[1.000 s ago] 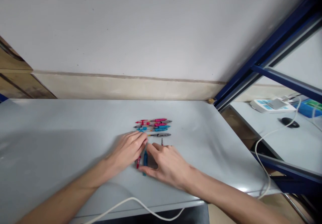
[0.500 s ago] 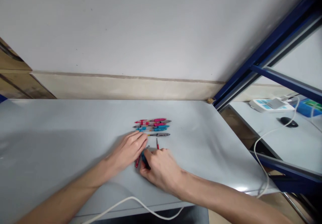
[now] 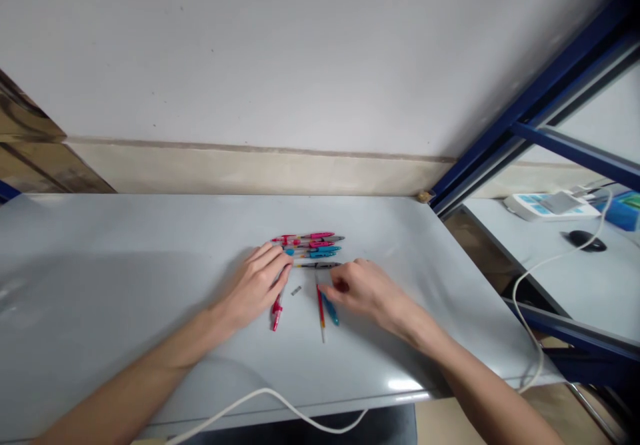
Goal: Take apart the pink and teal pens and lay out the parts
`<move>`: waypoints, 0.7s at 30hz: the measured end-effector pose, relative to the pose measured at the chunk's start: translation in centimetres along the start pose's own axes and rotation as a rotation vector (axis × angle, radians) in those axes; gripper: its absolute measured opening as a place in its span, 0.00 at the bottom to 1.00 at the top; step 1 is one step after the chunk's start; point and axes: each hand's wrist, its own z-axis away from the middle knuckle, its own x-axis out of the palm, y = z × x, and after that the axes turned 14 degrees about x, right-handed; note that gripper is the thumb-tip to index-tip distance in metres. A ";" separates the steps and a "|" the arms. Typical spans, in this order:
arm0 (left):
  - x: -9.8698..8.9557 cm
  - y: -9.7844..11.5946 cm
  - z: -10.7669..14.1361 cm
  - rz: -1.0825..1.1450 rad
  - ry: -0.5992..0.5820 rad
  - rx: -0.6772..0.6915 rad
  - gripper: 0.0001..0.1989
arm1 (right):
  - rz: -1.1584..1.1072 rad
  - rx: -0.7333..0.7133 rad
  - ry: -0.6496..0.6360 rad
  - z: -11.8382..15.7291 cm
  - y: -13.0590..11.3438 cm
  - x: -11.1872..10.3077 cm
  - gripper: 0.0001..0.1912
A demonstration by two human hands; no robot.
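My left hand [image 3: 259, 280] lies on the table with fingers outstretched, its fingertips at the left end of a grey pen [image 3: 323, 265]. Just below it is a clear pen barrel with a red grip end [image 3: 277, 313], its upper end close to or under the hand. My right hand [image 3: 367, 292] is curled, thumb and fingers closed at the upper end of a blue pen barrel [image 3: 331, 310]. Beside that barrel lies a red ink refill [image 3: 321, 306]. A small grey piece, perhaps a spring [image 3: 297, 290], rests between my hands.
Several pink, grey and blue pens [image 3: 320, 237] lie in a row beyond my hands. A white cable [image 3: 265, 392] crosses the table's front edge. A blue metal frame [image 3: 500, 145] stands at right; past it are a black mouse [image 3: 587, 240] and a white device [image 3: 533, 209].
My right hand has moved right and slightly up, bringing the blue barrel beside the red refill. The small grey piece and more of the red-ended barrel now show. My left hand stays nearly in place.
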 end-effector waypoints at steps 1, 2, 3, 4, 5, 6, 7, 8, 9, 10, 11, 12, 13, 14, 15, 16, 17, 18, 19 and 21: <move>0.0 -0.1 0.0 0.009 0.005 -0.002 0.10 | -0.022 -0.019 0.038 -0.3 0.3 0.1 0.17; 0.0 -0.2 -0.1 0.021 0.008 -0.004 0.10 | -0.045 -0.042 0.082 -0.6 0.5 0.2 0.12; 0.0 -0.2 -0.1 0.030 0.009 -0.008 0.10 | -0.060 -0.063 0.127 -1.0 0.7 0.4 0.07; 0.1 -0.3 -0.1 0.035 0.011 -0.010 0.09 | -0.064 -0.089 0.156 -1.3 0.9 0.5 0.04; 0.1 -0.2 0.0 0.035 0.017 -0.009 0.09 | -0.056 -0.114 0.165 -1.6 1.0 0.7 0.03; 0.1 -0.2 0.0 0.031 0.021 -0.008 0.09 | -0.042 -0.137 0.159 -1.9 1.1 1.0 0.03; 0.1 -0.2 0.0 0.025 0.024 -0.010 0.09 | -0.027 -0.155 0.146 -2.0 1.1 1.2 0.03; 0.1 -0.2 0.0 0.015 0.027 -0.011 0.09 | -0.014 -0.166 0.136 -2.1 1.1 1.4 0.03; 0.1 -0.2 0.0 0.000 0.028 -0.010 0.09 | -0.004 -0.171 0.134 -2.2 1.1 1.6 0.03; 0.0 -0.1 0.0 -0.019 0.028 -0.005 0.09 | -0.003 -0.177 0.141 -2.1 1.1 1.7 0.04; -0.1 -0.1 -0.1 -0.043 0.028 0.004 0.10 | -0.012 -0.189 0.155 -2.1 1.1 1.6 0.05; -0.2 0.0 -0.1 -0.070 0.030 0.018 0.11 | -0.036 -0.206 0.174 -2.0 1.1 1.5 0.05; -0.3 0.1 -0.2 -0.100 0.037 0.035 0.12 | -0.075 -0.227 0.199 -1.9 1.1 1.3 0.06; -0.5 0.3 -0.4 -0.130 0.047 0.054 0.13 | -0.127 -0.251 0.222 -1.9 1.1 0.9 0.06; -0.7 0.5 -0.5 -0.163 0.063 0.071 0.13 | -0.186 -0.281 0.243 -1.8 1.0 0.6 0.06; -0.9 0.7 -0.6 -0.200 0.082 0.084 0.12 | -0.244 -0.314 0.256 -1.8 0.9 0.2 0.06; -1.0 0.9 -0.7 -0.241 0.105 0.094 0.11 | -0.294 -0.351 0.257 -1.9 0.7 -0.1 0.06; -1.2 1.0 -0.8 -0.283 0.124 0.100 0.10 | -0.329 -0.386 0.247 -1.9 0.5 -0.3 0.06; -1.2 1.1 -0.8 -0.323 0.131 0.102 0.09 | -0.346 -0.407 0.226 -2.0 0.2 -0.4 0.06; -1.2 1.0 -0.8 -0.376 0.108 0.099 0.08 | -0.328 -0.387 0.184 -2.3 -0.3 -0.2 0.10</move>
